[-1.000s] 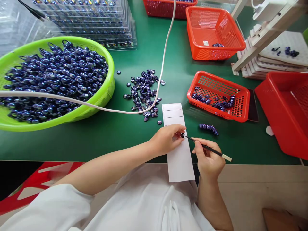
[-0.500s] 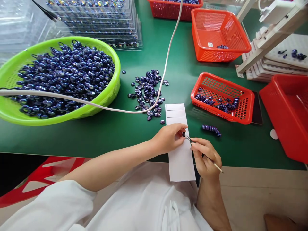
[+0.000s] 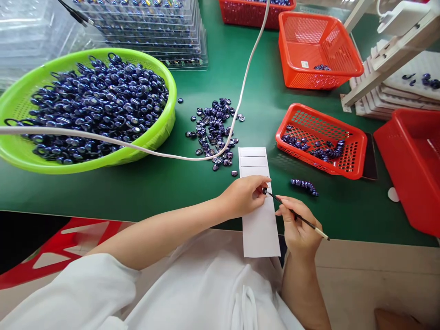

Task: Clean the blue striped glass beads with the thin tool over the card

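Observation:
My left hand (image 3: 243, 195) pinches a small dark piece (image 3: 264, 190) between thumb and fingers, above a long white paper strip (image 3: 261, 229). My right hand (image 3: 299, 222) is closed round a thin dark brush-like tool (image 3: 305, 221) with a pale end. The tool's tip meets the small piece or lies right beside it. Beyond my left hand lies a loose heap of shiny dark blue pieces (image 3: 216, 126). A short curved row of similar pieces (image 3: 304, 186) rests on the green table, beyond my right hand.
A green basket (image 3: 171, 107) full of dark looped pieces stands at left, clear trays (image 3: 202, 55) behind it. Red baskets (image 3: 357, 158) (image 3: 288, 68) stand at right, beside a large red bin (image 3: 409, 174). A white cable (image 3: 242, 87) crosses over the heap.
The tool has turned in my right hand, its pale end now further right. My left hand keeps its pinch on the small piece. The whole view has shifted slightly.

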`<action>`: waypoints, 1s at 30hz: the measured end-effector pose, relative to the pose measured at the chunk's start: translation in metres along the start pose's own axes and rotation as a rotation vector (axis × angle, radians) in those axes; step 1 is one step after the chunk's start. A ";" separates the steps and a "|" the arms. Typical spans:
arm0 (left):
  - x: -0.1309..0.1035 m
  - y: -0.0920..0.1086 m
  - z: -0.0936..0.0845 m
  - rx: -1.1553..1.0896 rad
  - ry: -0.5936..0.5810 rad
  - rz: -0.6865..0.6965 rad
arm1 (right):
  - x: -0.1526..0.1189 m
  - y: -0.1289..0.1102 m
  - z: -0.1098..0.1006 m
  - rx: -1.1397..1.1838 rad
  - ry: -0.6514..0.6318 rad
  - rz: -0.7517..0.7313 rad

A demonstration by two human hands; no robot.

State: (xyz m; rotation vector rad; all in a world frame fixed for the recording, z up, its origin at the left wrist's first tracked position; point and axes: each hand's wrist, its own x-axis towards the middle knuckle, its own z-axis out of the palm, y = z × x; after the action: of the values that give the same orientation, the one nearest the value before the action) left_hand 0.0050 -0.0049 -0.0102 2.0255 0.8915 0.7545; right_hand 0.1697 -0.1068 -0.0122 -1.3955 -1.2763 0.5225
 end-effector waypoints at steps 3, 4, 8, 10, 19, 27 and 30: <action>0.000 0.000 0.000 0.005 -0.005 -0.001 | 0.002 -0.002 0.002 0.034 0.136 0.041; -0.001 -0.001 0.000 0.007 -0.006 0.000 | 0.003 -0.003 0.003 0.053 0.169 0.049; -0.001 -0.001 0.000 0.010 -0.006 0.014 | 0.002 -0.006 0.004 0.033 0.140 0.084; -0.001 -0.001 0.000 0.016 -0.002 0.026 | 0.001 -0.006 0.003 -0.020 0.099 0.101; -0.002 -0.003 0.002 0.048 0.005 0.050 | -0.002 0.002 0.000 -0.218 0.041 0.084; -0.002 -0.003 0.002 0.070 -0.005 0.054 | -0.001 -0.003 0.000 -0.165 0.072 0.129; -0.003 -0.003 0.002 0.060 0.001 0.058 | 0.000 -0.003 0.001 -0.151 0.084 0.122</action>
State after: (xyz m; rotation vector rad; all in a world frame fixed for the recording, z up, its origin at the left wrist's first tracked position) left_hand 0.0043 -0.0069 -0.0143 2.1116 0.8695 0.7690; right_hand 0.1676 -0.1074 -0.0098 -1.6122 -1.1878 0.4519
